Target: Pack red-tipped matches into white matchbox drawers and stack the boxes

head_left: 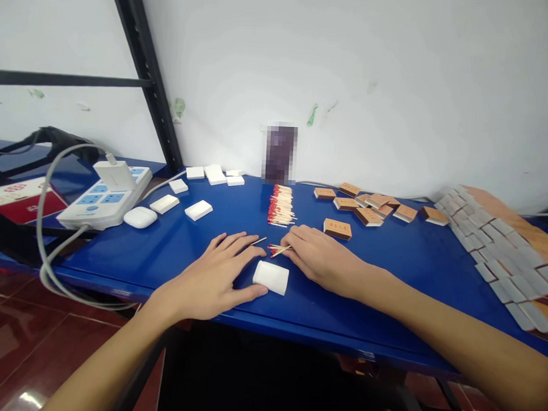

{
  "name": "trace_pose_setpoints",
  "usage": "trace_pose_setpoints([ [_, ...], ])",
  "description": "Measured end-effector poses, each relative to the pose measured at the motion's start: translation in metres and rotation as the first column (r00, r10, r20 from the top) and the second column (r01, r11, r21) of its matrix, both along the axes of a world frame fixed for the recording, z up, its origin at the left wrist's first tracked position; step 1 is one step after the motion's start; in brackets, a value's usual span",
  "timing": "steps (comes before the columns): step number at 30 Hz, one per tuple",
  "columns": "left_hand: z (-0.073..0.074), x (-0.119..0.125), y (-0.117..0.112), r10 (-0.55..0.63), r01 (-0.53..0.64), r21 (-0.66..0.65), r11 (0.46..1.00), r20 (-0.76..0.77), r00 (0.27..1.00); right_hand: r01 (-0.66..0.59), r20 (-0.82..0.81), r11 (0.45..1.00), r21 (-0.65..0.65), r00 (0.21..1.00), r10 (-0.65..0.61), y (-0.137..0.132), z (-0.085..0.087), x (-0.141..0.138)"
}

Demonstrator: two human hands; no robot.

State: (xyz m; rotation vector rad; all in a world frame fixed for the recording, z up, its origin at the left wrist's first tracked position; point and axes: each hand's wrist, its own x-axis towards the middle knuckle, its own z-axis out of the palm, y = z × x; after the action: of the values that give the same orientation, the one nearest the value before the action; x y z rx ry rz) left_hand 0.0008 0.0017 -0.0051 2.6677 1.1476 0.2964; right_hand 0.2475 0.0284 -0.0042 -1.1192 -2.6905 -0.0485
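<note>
My left hand [219,276] lies over the blue table with its fingers spread, the thumb at the near edge of a small white matchbox tray [271,278]. By its fingertips is a single matchstick [258,241]. Just beyond the tray, my right hand [319,256] has its fingers closed on a few matches [279,250], red heads pointing left. Farther back, a long pile of red-headed matches [281,204] lies side by side. An orange-brown matchbox [337,228] sits behind my right hand.
Several white trays [199,210] lie at the back left, near a white earbud case [140,217] and a power strip [108,201] with a cable. More matchboxes [368,217] are scattered at the back right. Rows of grey-white pieces [503,252] cover the right end.
</note>
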Motion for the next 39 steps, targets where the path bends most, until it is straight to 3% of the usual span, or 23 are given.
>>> trace_pose_setpoints([
  [11, 0.003, 0.002, -0.002, -0.001, 0.002, -0.021, 1.000, 0.066, 0.998, -0.175, -0.171, 0.972, -0.155, 0.974, 0.148, -0.023, 0.015, -0.002],
  [24, 0.004, 0.001, -0.002, -0.015, 0.017, -0.026, 1.000, 0.048, 0.999, -0.195, -0.312, 0.949, -0.249, 0.943, 0.112, -0.026, 0.012, -0.011],
  [31, 0.005, 0.001, -0.002, -0.010, 0.013, -0.042, 0.999, 0.063, 0.998, -0.216, -0.402, 0.950, -0.224, 0.909, 0.111, -0.025, 0.011, -0.012],
  [36, 0.003, 0.000, -0.002, -0.001, 0.005, -0.037, 0.999, 0.099, 0.995, -0.135, -0.382, 0.960, -0.247, 0.924, 0.032, -0.027, 0.011, -0.016],
  [39, 0.001, -0.001, -0.001, 0.014, -0.009, -0.043, 0.999, 0.111, 0.994, -0.149, -0.356, 0.954, -0.259, 0.933, 0.049, -0.029, 0.012, -0.018],
])
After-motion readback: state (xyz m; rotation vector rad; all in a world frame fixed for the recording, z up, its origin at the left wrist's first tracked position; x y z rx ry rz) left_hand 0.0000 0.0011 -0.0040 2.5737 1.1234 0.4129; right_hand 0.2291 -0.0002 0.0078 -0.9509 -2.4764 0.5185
